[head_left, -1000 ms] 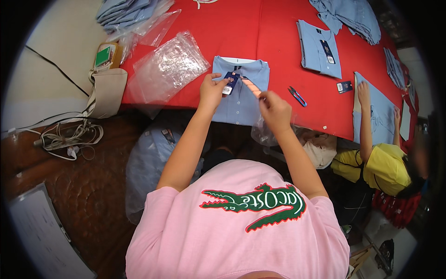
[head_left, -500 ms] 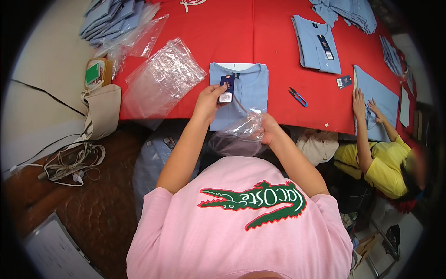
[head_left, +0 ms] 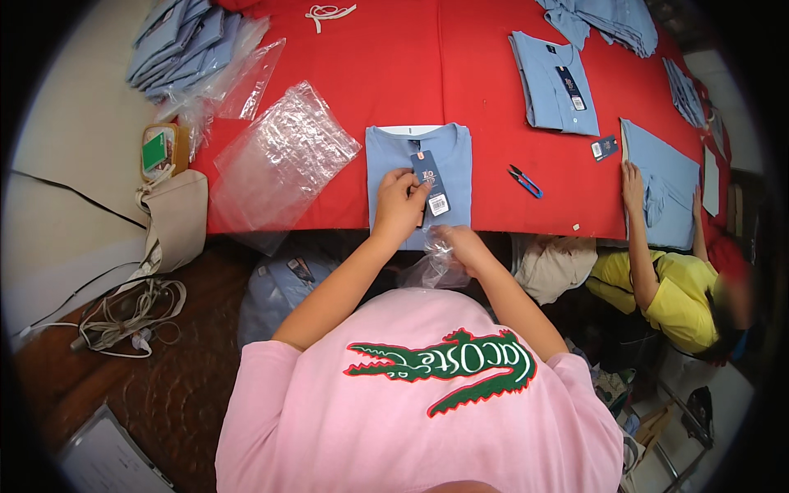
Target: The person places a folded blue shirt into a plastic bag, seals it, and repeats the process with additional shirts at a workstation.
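A folded light-blue shirt (head_left: 454, 156) lies in front of me at the table's near edge, with white card showing inside its neckline. My left hand (head_left: 398, 203) rests over the shirt, its fingers closed on the edge of a dark-blue hang tag (head_left: 428, 175). The tag lies slanted on the shirt front, below the collar. At the shirt's lower end my right hand (head_left: 460, 248) grips a crumpled clear plastic bag (head_left: 429, 271). The bag hangs around the bottom of the shirt, and its exact overlap with the cloth is hard to make out.
Flat clear bags (head_left: 279, 156) lie left on the red-covered table (head_left: 394, 74). Blue-handled thread snips (head_left: 525, 182) and a loose tag (head_left: 604, 149) lie right, below another folded shirt (head_left: 552, 86). A co-worker in yellow (head_left: 686, 292) handles a blue garment (head_left: 662, 185). Folded shirts (head_left: 185, 45) are piled far left.
My left hand has brought the tag down and right over the shirt front. My right hand has moved lower and slightly left with the bag, which is more bunched. The co-worker's hands have shifted.
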Tool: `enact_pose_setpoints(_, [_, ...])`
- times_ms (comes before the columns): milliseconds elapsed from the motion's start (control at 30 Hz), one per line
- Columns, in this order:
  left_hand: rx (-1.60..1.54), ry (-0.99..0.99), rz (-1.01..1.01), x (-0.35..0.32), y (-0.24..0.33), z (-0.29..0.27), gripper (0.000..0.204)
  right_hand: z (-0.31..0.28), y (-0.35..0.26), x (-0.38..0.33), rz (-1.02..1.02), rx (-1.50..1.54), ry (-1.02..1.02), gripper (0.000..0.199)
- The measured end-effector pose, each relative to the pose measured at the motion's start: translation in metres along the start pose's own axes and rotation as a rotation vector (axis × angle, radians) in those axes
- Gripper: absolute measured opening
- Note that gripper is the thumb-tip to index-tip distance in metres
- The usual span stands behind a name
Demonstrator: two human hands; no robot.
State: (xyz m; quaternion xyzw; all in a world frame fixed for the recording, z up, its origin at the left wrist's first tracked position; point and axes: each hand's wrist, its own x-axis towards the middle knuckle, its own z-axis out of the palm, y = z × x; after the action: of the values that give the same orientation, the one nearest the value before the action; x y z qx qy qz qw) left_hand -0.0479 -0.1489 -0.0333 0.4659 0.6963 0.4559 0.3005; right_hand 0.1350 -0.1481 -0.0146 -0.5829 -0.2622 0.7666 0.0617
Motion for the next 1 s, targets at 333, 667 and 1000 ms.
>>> enact_pose_setpoints(333, [0.193, -0.191, -0.092, -0.023, 0.023, -0.018, 0.025, -0.024, -0.036, -0.011, -0.631, -0.403, 0.255, 0.029])
enact_pose_setpoints(667, [0.437, -0.036, 0.377, -0.002, 0.035, -0.034, 0.052, -0.015, -0.040, 0.005, -0.470, -0.655, 0.177, 0.041])
enact_pose_setpoints(1000, [0.657, -0.279, 0.364, 0.028, 0.014, -0.036, 0.073, -0.071, -0.027, -0.046, -0.364, -0.119, 0.241, 0.057])
